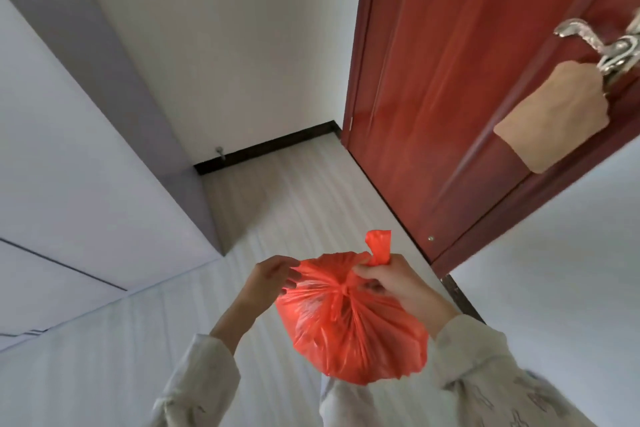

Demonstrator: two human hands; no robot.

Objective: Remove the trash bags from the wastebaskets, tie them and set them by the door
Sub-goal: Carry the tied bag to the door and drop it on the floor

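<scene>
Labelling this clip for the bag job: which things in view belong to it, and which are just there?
Belong to the job:
orange trash bag, knotted
left hand, pinching the bag's edge
right hand, gripping the bag's tail
red door

Just there:
door handle
doorstop
black baseboard

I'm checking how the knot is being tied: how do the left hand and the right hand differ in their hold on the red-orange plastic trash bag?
The left hand pinches a flat flap of the red-orange plastic trash bag at its upper left edge; the right hand is curled round the twisted tail beside the knot. The left hand's fingers are stretched out toward the flap; the right hand's are closed round the plastic. Both grip the bag's top and wear pale sleeves.
</scene>
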